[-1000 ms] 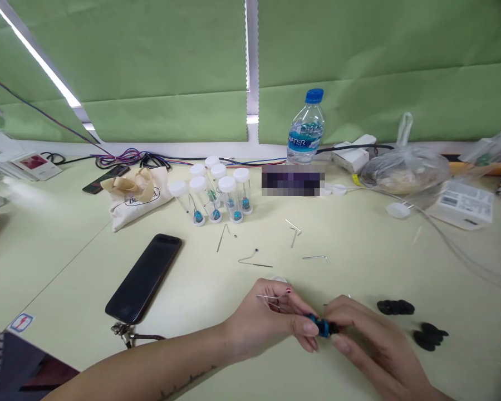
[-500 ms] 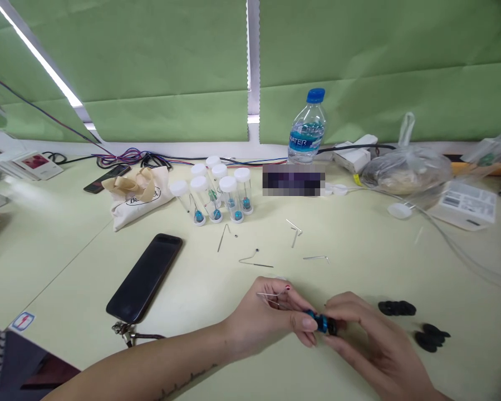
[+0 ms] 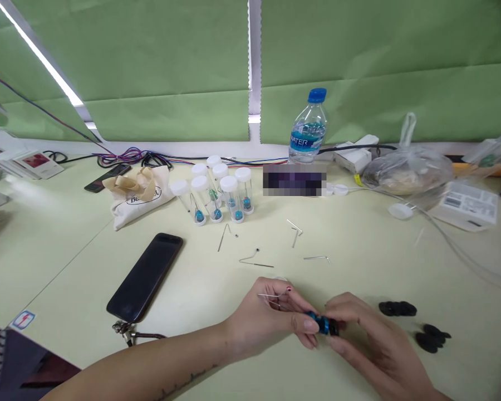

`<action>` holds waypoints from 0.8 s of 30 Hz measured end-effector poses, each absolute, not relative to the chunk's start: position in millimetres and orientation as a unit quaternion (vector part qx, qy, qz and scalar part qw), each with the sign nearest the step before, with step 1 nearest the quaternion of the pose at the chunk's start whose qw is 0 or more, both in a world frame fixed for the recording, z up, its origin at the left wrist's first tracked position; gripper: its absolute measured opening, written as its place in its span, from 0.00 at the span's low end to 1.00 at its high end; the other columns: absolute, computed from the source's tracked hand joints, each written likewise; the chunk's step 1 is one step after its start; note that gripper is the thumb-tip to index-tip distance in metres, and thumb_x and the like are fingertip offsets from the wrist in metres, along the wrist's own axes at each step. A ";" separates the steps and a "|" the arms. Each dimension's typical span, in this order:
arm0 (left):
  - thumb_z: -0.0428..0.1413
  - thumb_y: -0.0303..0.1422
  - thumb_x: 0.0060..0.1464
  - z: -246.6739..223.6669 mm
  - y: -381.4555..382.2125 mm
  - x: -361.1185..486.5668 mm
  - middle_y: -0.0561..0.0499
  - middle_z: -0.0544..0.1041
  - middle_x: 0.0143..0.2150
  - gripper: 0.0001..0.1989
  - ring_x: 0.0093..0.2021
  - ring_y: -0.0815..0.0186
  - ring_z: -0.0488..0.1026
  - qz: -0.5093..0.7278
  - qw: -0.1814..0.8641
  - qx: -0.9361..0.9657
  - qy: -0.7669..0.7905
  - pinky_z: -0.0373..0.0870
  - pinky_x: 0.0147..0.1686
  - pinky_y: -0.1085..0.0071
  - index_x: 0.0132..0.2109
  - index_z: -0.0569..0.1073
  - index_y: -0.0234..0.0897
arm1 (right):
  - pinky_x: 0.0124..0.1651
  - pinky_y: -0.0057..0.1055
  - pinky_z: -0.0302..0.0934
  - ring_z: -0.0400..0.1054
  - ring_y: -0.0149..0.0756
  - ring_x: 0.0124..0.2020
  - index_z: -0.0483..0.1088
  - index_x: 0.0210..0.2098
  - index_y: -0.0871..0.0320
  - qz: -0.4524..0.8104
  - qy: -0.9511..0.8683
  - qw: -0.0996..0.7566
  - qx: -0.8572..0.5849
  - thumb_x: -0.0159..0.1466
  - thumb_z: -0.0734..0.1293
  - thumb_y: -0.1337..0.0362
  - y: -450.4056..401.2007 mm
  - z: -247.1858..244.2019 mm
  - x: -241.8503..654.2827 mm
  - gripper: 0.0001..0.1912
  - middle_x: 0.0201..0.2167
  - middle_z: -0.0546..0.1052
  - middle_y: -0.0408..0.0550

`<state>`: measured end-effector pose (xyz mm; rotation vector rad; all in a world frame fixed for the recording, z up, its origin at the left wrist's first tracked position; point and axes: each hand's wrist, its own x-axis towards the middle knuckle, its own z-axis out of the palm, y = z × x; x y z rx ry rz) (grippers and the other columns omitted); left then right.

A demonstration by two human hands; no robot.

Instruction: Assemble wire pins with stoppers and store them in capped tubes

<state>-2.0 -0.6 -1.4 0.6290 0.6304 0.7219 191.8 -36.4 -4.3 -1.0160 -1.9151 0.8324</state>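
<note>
My left hand [image 3: 259,323] pinches a small shiny blue cylindrical part [image 3: 323,324] between thumb and fingers. A thin bent metal wire with a red tip [image 3: 271,294] also lies in that hand, across the palm side. My right hand [image 3: 376,340] has its thumb and fingertips on a black ring-like piece [image 3: 334,328] at the right end of the blue part. Fingers hide much of both pieces. On the table beyond are two bent wires with a dark end, one [image 3: 254,263] nearer the hands and one [image 3: 222,238] farther off.
Small black discs [image 3: 397,308] lie right of my right hand, with another pile [image 3: 430,338] nearer. L-shaped metal keys [image 3: 316,258] lie ahead. Several capped clear tubes [image 3: 206,203] stand behind. A phone [image 3: 145,277], cloth bag [image 3: 140,197] and water bottle [image 3: 308,131] are around.
Both hands keep nearly the same hold on the blue part and the black piece. The view has shifted very slightly; nothing else has visibly moved.
</note>
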 end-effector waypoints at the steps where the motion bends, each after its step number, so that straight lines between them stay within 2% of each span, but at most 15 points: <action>1: 0.71 0.31 0.34 -1.4 -0.7 -2.0 0.47 0.77 0.21 0.14 0.22 0.67 0.75 0.338 0.842 0.299 0.295 0.74 0.24 0.71 0.28 0.77 0.26 | 0.29 0.29 0.63 0.68 0.34 0.28 0.69 0.38 0.54 0.344 -0.754 0.389 -0.403 0.66 0.62 0.65 -36.8 -4.6 191.9 0.04 0.28 0.73 0.46; 3: 0.70 0.30 0.34 -1.8 -0.8 -2.0 0.48 0.77 0.21 0.14 0.22 0.67 0.75 0.336 0.844 0.302 0.290 0.74 0.24 0.71 0.28 0.77 0.26 | 0.29 0.30 0.63 0.68 0.35 0.28 0.69 0.36 0.54 0.358 -0.751 0.381 -0.402 0.67 0.61 0.63 -37.1 -5.4 192.5 0.06 0.28 0.73 0.46; 5: 0.70 0.30 0.35 -2.7 -0.7 -2.2 0.47 0.77 0.22 0.13 0.22 0.67 0.76 0.346 0.841 0.301 0.288 0.74 0.25 0.72 0.28 0.77 0.26 | 0.30 0.29 0.64 0.68 0.35 0.29 0.69 0.39 0.53 0.344 -0.753 0.392 -0.401 0.66 0.63 0.65 -36.9 -6.2 193.3 0.03 0.29 0.74 0.46; 7: 0.70 0.30 0.36 -3.5 -0.6 -2.7 0.47 0.78 0.23 0.13 0.22 0.67 0.76 0.351 0.838 0.302 0.289 0.74 0.25 0.72 0.28 0.77 0.26 | 0.31 0.28 0.64 0.68 0.34 0.30 0.68 0.41 0.53 0.329 -0.757 0.399 -0.400 0.64 0.65 0.67 -36.6 -6.3 193.8 0.06 0.30 0.74 0.45; 9: 0.70 0.29 0.36 -3.9 -0.9 -3.0 0.47 0.78 0.23 0.13 0.22 0.67 0.76 0.347 0.840 0.302 0.288 0.74 0.25 0.71 0.29 0.77 0.26 | 0.31 0.28 0.63 0.68 0.33 0.29 0.68 0.39 0.53 0.340 -0.759 0.383 -0.402 0.66 0.63 0.65 -36.7 -5.1 193.8 0.03 0.29 0.73 0.44; 13: 0.70 0.30 0.35 -3.6 -2.5 -2.8 0.47 0.77 0.21 0.13 0.22 0.66 0.76 0.333 0.846 0.302 0.287 0.74 0.26 0.70 0.28 0.77 0.26 | 0.31 0.29 0.59 0.66 0.33 0.28 0.69 0.33 0.54 0.390 -0.756 0.333 -0.406 0.70 0.56 0.60 -37.7 -0.2 192.8 0.14 0.27 0.72 0.45; 15: 0.70 0.30 0.35 -3.2 -2.6 -2.6 0.48 0.77 0.21 0.13 0.22 0.66 0.76 0.331 0.845 0.303 0.289 0.74 0.26 0.70 0.28 0.77 0.26 | 0.31 0.29 0.59 0.66 0.33 0.28 0.69 0.33 0.55 0.396 -0.758 0.324 -0.405 0.70 0.55 0.60 -37.9 1.0 192.2 0.15 0.27 0.72 0.44; 18: 0.70 0.31 0.34 -2.7 -1.5 -2.6 0.47 0.77 0.21 0.14 0.22 0.67 0.75 0.333 0.843 0.303 0.295 0.74 0.26 0.70 0.28 0.77 0.26 | 0.30 0.28 0.60 0.67 0.34 0.28 0.69 0.34 0.55 0.383 -0.760 0.333 -0.405 0.69 0.57 0.60 -37.2 -0.3 191.4 0.12 0.27 0.72 0.45; 21: 0.70 0.31 0.35 -2.5 0.1 -3.0 0.47 0.78 0.23 0.14 0.22 0.67 0.75 0.347 0.837 0.301 0.296 0.74 0.25 0.71 0.29 0.77 0.26 | 0.31 0.28 0.63 0.68 0.34 0.28 0.69 0.38 0.54 0.343 -0.762 0.363 -0.411 0.67 0.62 0.65 -35.9 -3.9 191.1 0.04 0.29 0.73 0.45; 24: 0.70 0.31 0.35 -1.5 0.7 -3.3 0.46 0.78 0.23 0.14 0.22 0.67 0.75 0.353 0.836 0.301 0.292 0.73 0.25 0.71 0.28 0.77 0.26 | 0.31 0.26 0.64 0.69 0.32 0.29 0.68 0.41 0.52 0.318 -0.764 0.382 -0.412 0.64 0.65 0.69 -35.7 -6.2 191.8 0.07 0.30 0.74 0.43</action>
